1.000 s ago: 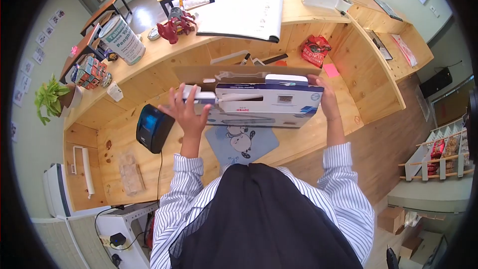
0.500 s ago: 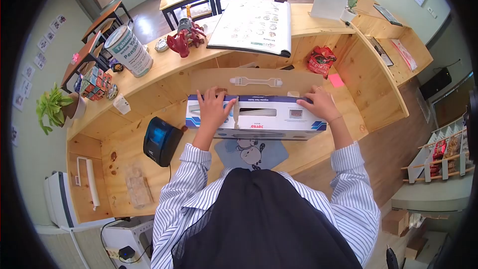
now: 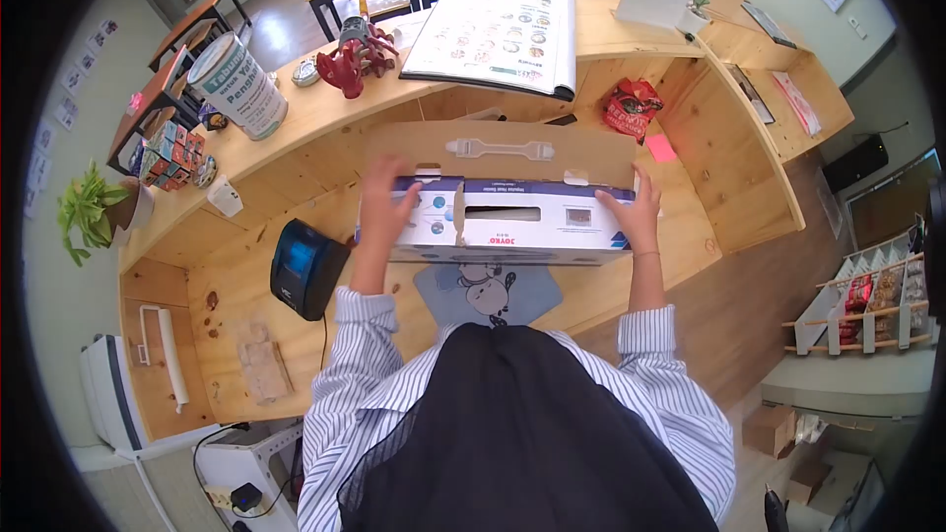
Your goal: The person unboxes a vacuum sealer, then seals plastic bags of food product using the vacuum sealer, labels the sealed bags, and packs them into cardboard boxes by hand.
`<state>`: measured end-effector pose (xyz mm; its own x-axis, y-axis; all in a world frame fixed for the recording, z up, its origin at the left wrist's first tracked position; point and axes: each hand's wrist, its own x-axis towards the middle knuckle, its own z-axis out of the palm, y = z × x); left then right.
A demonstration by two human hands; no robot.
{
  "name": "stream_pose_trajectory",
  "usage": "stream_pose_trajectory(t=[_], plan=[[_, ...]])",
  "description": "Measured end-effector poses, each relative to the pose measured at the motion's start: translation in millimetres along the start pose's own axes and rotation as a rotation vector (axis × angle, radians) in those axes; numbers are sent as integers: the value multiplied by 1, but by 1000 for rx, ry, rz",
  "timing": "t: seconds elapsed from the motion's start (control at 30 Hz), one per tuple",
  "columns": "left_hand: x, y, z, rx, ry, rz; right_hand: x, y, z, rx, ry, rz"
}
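A pale wooden worktop [image 3: 246, 315] bends round the person, with tables and chairs in the room beyond at the top of the frame; on its raised ledge lie an open book [image 3: 498, 34], a red figure [image 3: 350, 59] and a big printed tin [image 3: 236, 84]; a red packet [image 3: 631, 103] and a pink note [image 3: 660, 148] sit at upper right; a black card machine [image 3: 305, 266] stands at left, near the box's left end.

In the middle, a long blue-and-white box [image 3: 512, 222] lies with its long axis left to right, printed face towards the person, just above a cartoon mat [image 3: 483, 291]; a brown cardboard panel [image 3: 591, 148] with a white handle [image 3: 500, 149] stands close behind it; whether the box rests on the worktop I cannot tell.

The left hand [image 3: 389, 202] spreads over the box's left end, fingers curled over the top; the right hand [image 3: 636, 212] clasps the right end.
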<state>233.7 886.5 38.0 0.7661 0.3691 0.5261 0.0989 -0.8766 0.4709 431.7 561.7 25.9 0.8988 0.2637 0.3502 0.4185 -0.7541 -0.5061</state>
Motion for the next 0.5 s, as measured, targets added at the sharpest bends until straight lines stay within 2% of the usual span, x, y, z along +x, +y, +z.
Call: stream_pose_trajectory(t=[0.07,0.1,0.13,0.17,0.2,0.27,0.3,0.33,0.37,0.4,0.43,0.47,0.5], plan=[[-2,-3,-9,128,96,-226,2,23,12,756,-241,339],[-5,-18,-12,125,76,-221,5,20,3,839,-333,440],[-3,-41,-15,-260,-84,-441,9,16,-6,911,-420,550],[1,-57,-13,-645,-247,-650,10,23,1,1088,-443,410],[-1,-59,-11,-649,-258,-643,9,31,7,1258,-464,259],[-11,-63,-9,-1055,-160,-752,4,47,16,1259,-432,278],[-14,-65,-4,-1311,-62,-548,0,52,18,1464,-409,268],[-18,-70,-5,-1307,-62,-553,-4,58,19,1670,-384,260],[-25,-75,-8,-1483,-87,-516,-6,66,17,1693,-483,-32],[-27,-73,-13,-1660,-112,-474,-8,65,12,1696,-486,-24],[-30,-71,-16,-1658,-112,-483,-9,63,3,1493,-506,121],[-32,-68,-17,-1469,-126,-591,-9,61,-8,1285,-518,254],[-30,-68,-18,-1275,-145,-685,-9,58,-19,848,-569,69]])
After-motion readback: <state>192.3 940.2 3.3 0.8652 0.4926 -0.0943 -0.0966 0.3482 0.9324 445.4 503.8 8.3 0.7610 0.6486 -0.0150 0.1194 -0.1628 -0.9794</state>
